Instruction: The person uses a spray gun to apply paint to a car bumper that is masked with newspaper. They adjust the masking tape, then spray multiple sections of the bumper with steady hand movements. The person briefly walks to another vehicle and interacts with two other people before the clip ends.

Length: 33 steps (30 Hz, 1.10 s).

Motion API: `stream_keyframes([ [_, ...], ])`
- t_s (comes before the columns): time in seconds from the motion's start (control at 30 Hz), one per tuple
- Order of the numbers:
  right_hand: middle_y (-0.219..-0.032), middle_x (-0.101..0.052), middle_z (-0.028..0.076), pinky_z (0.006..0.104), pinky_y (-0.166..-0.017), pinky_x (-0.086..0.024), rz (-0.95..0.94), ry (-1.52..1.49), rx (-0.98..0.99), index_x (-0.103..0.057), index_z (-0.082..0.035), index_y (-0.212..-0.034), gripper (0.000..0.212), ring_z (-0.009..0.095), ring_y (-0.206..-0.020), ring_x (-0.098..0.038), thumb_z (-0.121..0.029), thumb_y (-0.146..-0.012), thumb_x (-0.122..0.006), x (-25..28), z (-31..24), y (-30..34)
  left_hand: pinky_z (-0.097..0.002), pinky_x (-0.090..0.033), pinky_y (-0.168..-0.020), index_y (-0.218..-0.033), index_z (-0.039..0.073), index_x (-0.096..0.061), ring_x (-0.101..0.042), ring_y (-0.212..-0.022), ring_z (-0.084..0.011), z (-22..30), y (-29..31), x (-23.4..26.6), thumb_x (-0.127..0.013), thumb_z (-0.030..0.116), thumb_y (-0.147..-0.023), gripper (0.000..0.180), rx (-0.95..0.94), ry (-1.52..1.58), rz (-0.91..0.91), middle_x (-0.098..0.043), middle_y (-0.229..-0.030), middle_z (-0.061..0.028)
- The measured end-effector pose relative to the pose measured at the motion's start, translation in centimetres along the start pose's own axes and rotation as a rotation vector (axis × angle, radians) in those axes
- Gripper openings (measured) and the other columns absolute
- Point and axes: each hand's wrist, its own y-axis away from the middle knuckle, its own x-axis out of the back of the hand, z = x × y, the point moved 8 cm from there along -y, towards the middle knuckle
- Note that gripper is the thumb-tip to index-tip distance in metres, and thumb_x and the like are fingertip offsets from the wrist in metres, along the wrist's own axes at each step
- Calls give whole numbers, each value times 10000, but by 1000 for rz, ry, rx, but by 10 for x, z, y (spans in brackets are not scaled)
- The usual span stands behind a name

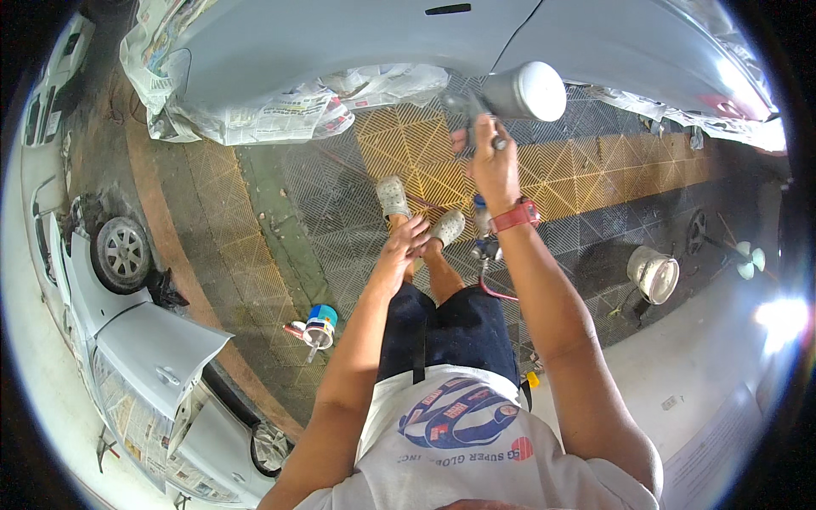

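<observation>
My right hand (495,161) is closed around the grip of a spray gun (473,104), with a red watch on that wrist. A grey cup with a white lid (541,91) sits on the gun, tilted to the right. Just beyond it stretches a grey car body panel (357,42), its lower edge masked with newspaper (289,115). The gun's nozzle end is blurred; I cannot tell whether it touches anything. My left hand (401,251) hangs in front of my legs with its fingers stretched out, holding nothing.
A red hose (493,291) runs beside my right forearm from a metal fitting (486,248). On the patterned floor tiles (612,166) stand a blue-and-white can (320,321) at left and a white bucket (654,274) at right. Removed car doors (157,348) and a wheel (121,255) fill the left side.
</observation>
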Motion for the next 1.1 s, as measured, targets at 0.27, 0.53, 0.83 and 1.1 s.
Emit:
stream_keyframes([
  [0.27,-946,-777,109,242,-482,-527,148,268,-29,-656,39,-1279,687,139,-728,-737,-597,-1121,-450,104,28,-36,-364,-523,-1024,-1415,-53,-629,-689,-1168,-268,-135,167,226,-618,465,-1080,617,349,-633,580,-727,-1268,-196],
  [0.53,-1075,-791,138,265,-475,-542,344,169,-55,-628,42,-1320,694,175,-890,-772,-593,-1120,-432,127,50,-40,-402,-513,-1037,-1392,-64,-643,-663,-1213,-312,-149,268,255,-608,512,-1078,657,504,-657,646,-706,-1318,-230],
  [0.83,-1001,-786,123,268,-490,-478,99,-247,-72,-630,-31,-1350,682,191,-854,-745,-617,-1131,-359,76,61,-23,-559,-367,-1239,-1728,140,-164,-404,-1492,-571,-138,136,121,-622,848,-868,1204,592,-1275,256,-299,-1657,-407],
  [1.1,-953,-782,119,328,-561,-470,346,-357,-78,-600,-75,-1235,652,221,-810,-739,-665,-1113,-350,98,182,-106,-609,-490,-1095,-1731,217,-105,-550,-1329,-585,-174,104,136,-826,763,-740,1342,637,-1560,245,-450,-1466,-442],
])
